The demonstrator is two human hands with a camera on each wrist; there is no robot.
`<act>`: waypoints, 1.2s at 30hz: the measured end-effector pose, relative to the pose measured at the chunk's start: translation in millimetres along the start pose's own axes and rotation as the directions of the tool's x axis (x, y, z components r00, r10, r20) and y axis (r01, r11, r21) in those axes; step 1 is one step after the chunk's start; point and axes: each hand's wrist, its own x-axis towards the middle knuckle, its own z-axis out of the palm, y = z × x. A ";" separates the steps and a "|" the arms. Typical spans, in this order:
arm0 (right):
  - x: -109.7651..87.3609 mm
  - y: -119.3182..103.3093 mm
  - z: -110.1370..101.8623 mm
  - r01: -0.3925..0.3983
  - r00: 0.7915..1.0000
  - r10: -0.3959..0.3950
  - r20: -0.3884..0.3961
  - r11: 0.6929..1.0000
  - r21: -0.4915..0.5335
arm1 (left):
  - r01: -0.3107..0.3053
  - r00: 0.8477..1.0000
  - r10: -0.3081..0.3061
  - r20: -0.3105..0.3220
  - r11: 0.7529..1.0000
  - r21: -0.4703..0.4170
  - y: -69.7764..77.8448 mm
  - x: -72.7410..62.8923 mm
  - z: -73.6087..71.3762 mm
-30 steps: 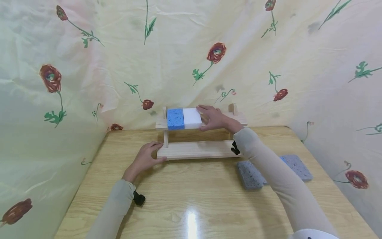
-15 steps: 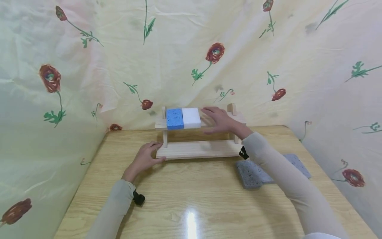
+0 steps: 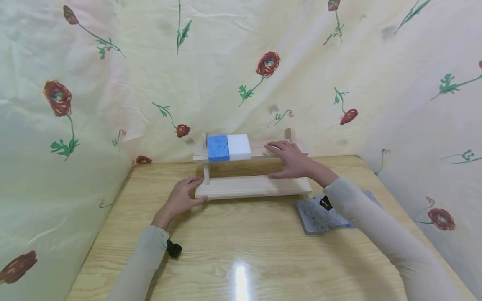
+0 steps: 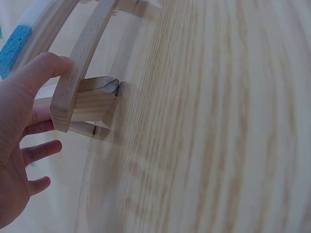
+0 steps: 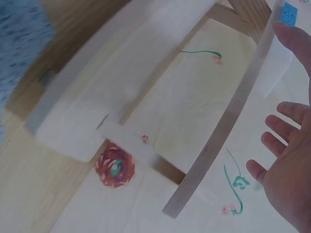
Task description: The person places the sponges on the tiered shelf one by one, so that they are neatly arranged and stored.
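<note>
A two-tier wooden rack [image 3: 241, 187] stands at the back of the table. My left hand [image 3: 180, 197] grips the left end of its lower board, thumb on the near side; in the left wrist view the thumb [image 4: 51, 67] presses the board and two fingers stick out free. On the upper board a blue sponge [image 3: 218, 149] and a white sponge [image 3: 239, 146] lie side by side toward the left. My right hand [image 3: 295, 162] is in front of the rack's right half, fingers spread, holding nothing; the right wrist view shows the hand [image 5: 289, 160] beside the upper board.
Grey-blue speckled sponges [image 3: 314, 216] lie on the table [image 3: 241, 242] right of the rack, partly under my right forearm. Flower-print cloth [image 3: 211, 75] hangs close behind the rack and along both sides.
My right hand has let go of the white sponge and drawn away to the right and down. The white sponge stays beside the blue one. The left hand keeps its grip.
</note>
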 end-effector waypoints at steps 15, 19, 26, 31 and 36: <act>-55.2 7.7 7.7 0.026 0.999 -0.024 0.037 0.998 -0.059 | 0.024 1.000 -0.024 0.020 1.000 -0.002 -0.6 0.0 0.3; -69.8 10.1 11.8 0.039 0.998 -0.036 0.047 0.997 -0.063 | 0.010 1.000 -0.010 0.015 1.000 0.001 0.5 0.2 -0.8; -91.9 12.2 21.2 0.044 0.997 -0.038 0.070 0.996 -0.084 | 0.010 1.000 -0.010 0.013 1.000 0.004 0.0 0.2 -1.6; -107.5 12.4 24.9 0.033 0.992 -0.023 0.126 0.996 -0.082 | 0.013 1.000 -0.013 0.019 1.000 -0.004 -1.4 1.1 -0.6; -121.4 13.7 28.4 0.034 0.989 -0.022 0.144 0.996 -0.085 | 0.015 1.000 -0.015 0.018 1.000 -0.008 -2.3 1.9 1.2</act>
